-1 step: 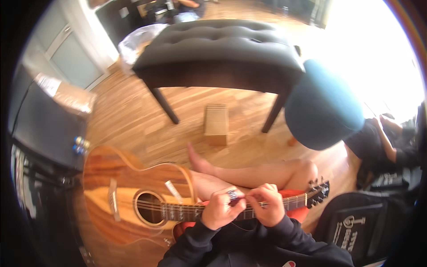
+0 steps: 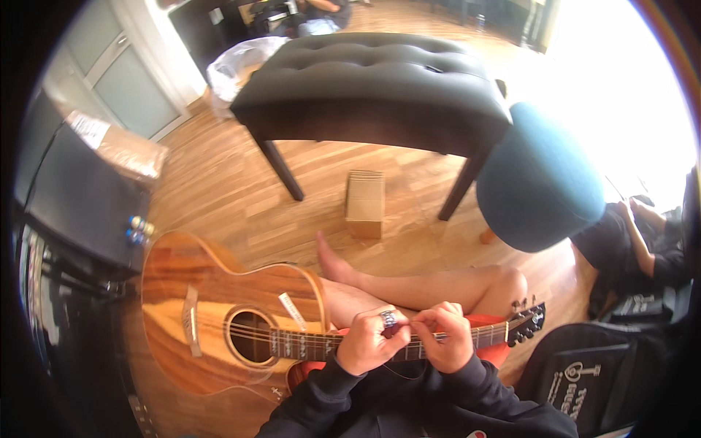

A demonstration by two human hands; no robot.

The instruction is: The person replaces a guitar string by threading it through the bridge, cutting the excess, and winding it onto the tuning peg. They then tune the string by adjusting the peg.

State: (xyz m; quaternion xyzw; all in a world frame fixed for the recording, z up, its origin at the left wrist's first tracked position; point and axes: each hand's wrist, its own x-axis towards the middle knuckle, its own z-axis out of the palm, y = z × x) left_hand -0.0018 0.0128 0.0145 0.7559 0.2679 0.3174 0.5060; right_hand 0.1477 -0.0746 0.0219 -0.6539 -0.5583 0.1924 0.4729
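An acoustic guitar (image 2: 164, 299) lies across my lap, its wood-grained body to the left and its headstock (image 2: 527, 325) to the right. Above its neck my hands meet, fingertips almost touching. My left hand (image 2: 367, 347) is closed, with a chunky silver ring on one finger and a small dark purple thing partly hidden in its curl. Thumb and finger of my right hand (image 2: 447, 343) are pinched together. A thin string (image 2: 401, 377) loops below the neck between both hands. Its ends are hidden in my fingers. A white strip (image 2: 293, 310) lies on the guitar's top.
Ahead stands a black tufted bench (image 2: 372, 69), with a cardboard box (image 2: 364, 204) on the floor below. A blue stool (image 2: 540, 179) is at right, near another person (image 2: 642, 241). A black guitar bag (image 2: 606, 372) lies at lower right. Dark furniture (image 2: 80, 197) and a wrapped parcel (image 2: 120, 146) line the left.
The whole view has shifted slightly, moving the scene a little to the right. My hands keep nearly the same pinch over the guitar neck.
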